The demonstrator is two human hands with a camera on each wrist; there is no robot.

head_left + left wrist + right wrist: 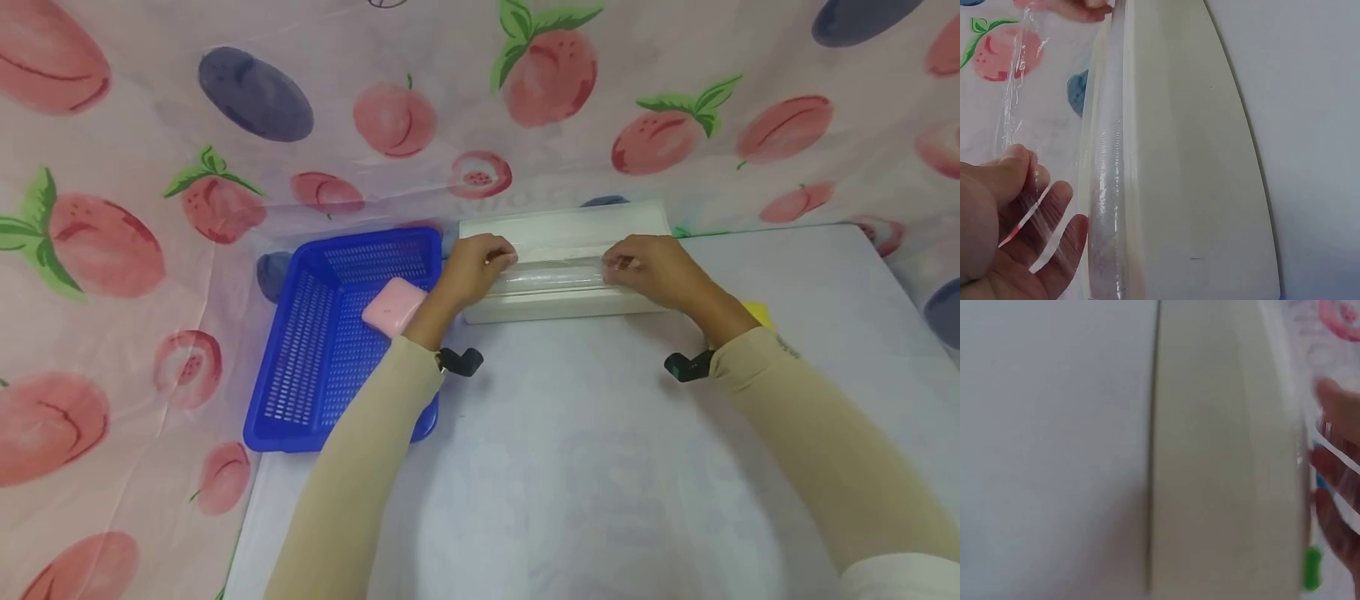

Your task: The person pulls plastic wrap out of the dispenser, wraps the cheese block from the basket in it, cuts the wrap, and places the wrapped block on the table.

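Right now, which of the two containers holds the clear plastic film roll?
The long white box with its lid raised; the blue perforated plastic basket left of it holds a pink block.

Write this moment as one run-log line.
left hand: pinches clear plastic film | right hand: pinches same film | long white box: open, transparent film roll inside

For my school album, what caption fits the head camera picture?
Left hand and right hand pinch clear film at an open white box beside a blue basket.

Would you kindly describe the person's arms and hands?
The left sleeve and right sleeve are long, beige, with a small black device at each wrist; white cloth shows at the right one's upper end. The left hand and right hand are gloveless.
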